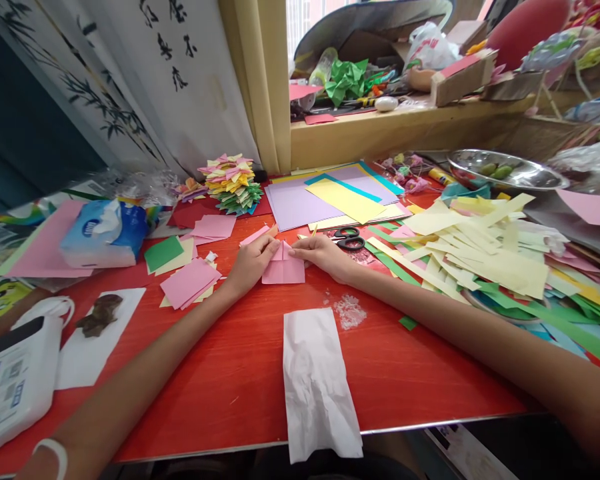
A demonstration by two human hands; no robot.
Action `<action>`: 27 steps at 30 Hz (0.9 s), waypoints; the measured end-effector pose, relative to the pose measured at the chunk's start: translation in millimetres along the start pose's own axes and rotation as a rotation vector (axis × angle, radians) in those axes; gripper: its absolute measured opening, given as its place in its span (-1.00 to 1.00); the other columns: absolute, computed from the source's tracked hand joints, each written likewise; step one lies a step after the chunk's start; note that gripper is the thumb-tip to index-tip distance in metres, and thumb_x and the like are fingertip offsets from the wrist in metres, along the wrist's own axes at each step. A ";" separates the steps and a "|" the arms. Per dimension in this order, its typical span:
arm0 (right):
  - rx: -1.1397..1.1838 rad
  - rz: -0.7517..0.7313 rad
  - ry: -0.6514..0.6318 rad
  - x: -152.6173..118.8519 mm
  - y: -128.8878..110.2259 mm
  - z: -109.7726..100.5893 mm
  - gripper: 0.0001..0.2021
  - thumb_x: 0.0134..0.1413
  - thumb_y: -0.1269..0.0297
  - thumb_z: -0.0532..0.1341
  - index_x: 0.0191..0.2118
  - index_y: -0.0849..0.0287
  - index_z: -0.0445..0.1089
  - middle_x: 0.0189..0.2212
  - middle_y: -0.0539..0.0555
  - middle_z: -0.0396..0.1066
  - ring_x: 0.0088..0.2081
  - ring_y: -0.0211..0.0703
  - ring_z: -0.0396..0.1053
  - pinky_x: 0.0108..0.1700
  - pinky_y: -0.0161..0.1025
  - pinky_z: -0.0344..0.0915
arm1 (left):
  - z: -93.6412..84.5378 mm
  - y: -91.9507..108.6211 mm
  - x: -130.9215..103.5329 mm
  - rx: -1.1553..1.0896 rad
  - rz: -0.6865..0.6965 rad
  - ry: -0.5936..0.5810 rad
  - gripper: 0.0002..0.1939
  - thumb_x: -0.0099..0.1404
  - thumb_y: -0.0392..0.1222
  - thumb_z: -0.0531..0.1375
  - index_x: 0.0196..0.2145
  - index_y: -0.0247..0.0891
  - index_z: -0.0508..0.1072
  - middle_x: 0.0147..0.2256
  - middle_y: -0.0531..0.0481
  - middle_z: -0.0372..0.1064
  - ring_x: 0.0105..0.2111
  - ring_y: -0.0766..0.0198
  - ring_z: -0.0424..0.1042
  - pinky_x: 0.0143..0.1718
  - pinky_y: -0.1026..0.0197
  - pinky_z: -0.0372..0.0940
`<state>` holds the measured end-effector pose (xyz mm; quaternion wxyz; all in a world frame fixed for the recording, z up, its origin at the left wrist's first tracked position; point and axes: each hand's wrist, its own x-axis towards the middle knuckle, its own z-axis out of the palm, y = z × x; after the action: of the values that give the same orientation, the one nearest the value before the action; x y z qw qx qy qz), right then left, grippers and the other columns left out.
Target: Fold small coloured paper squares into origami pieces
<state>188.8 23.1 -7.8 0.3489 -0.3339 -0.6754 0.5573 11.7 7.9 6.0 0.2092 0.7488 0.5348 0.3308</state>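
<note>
Pink paper is being pinched in the grip of left hand and right hand, apparently being folded, precise creasing being needed next.

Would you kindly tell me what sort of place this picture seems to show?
It looks like a paper-craft corner, perhaps in a home. The red table bears black-handled scissors, a heap of cut paper strips and a colourful stack of folded paper pieces.
</note>
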 end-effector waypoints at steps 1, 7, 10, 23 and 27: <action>-0.032 -0.005 -0.011 -0.7 -0.8 0.1 -0.70 -0.06 0.10 0.13 -0.47 0.29 0.34 -0.53 0.00 0.29 -0.49 -0.34 0.17 -0.41 -0.34 0.09 | 0.0 -0.2 0.0 -0.012 -0.009 0.010 -0.65 0.25 0.04 -0.06 -0.48 -0.26 0.30 -0.54 0.12 0.17 -0.51 0.39 0.14 -0.48 0.33 0.01; -0.197 -0.045 -0.022 -3.3 -1.1 0.8 -0.72 0.02 0.13 0.06 -0.48 0.27 0.31 -0.55 -0.02 0.20 -0.49 -0.35 0.09 -0.43 -0.33 0.00 | -0.6 -0.1 0.0 -0.040 0.029 -0.041 -0.66 0.24 0.03 -0.02 -0.49 -0.27 0.30 -0.54 0.12 0.17 -0.49 0.40 0.14 -0.44 0.34 0.05; -0.223 -0.068 -0.003 -2.7 -0.5 1.7 -0.70 0.03 0.12 0.04 -0.55 0.25 0.20 -0.59 -0.06 0.08 -0.53 -0.38 0.01 -0.47 -0.34 -0.07 | -0.9 0.8 -0.1 -0.014 0.056 -0.053 -0.68 0.24 0.01 -0.01 -0.49 -0.28 0.30 -0.54 0.12 0.18 -0.50 0.41 0.15 -0.43 0.34 0.06; -0.274 -0.087 0.023 -1.9 -1.2 2.3 -0.72 0.02 0.14 0.06 -0.53 0.26 0.23 -0.58 -0.06 0.11 -0.52 -0.39 0.02 -0.46 -0.34 -0.07 | 0.7 2.0 0.3 0.049 0.164 -0.082 -0.70 0.26 -0.08 -0.01 -0.56 -0.28 0.21 -0.57 0.11 0.14 -0.51 0.40 0.13 -0.44 0.32 0.05; -0.263 -0.070 0.052 -2.2 -2.8 2.7 -0.70 0.01 0.10 0.06 -0.51 0.26 0.27 -0.58 -0.05 0.13 -0.52 -0.38 0.03 -0.47 -0.34 -0.08 | -0.4 0.6 0.7 -0.011 0.161 -0.119 -0.75 0.25 -0.11 0.00 -0.51 -0.28 0.25 -0.52 0.10 0.19 -0.48 0.39 0.17 -0.42 0.33 0.07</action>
<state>187.5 19.5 -5.6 0.3386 -0.3674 -0.7445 0.4428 12.0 8.3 6.8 0.2174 0.8066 0.4578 0.3042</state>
